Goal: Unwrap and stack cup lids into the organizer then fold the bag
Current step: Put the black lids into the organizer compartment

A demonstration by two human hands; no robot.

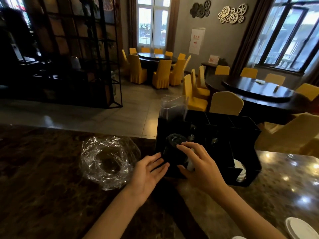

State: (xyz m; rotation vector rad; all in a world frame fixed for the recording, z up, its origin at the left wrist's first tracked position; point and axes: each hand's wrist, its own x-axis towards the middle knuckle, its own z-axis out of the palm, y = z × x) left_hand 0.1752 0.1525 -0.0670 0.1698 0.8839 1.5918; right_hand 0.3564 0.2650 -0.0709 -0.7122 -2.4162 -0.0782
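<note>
On the dark marble counter (51, 195) stands one black compartmented organizer (241, 135), the landmark for everything else. Left of it lies one crumpled clear plastic bag (107, 161), empty and apart from both hands. At the organizer's front left opening sits one stack of black cup lids (174, 149), tilted, pressed between two hands: the left hand (148, 173) flat-open against its near side, the right hand (200, 164) curled over its top and right edge. One white lid stack (240, 171) shows through the organizer's right front cutout.
</note>
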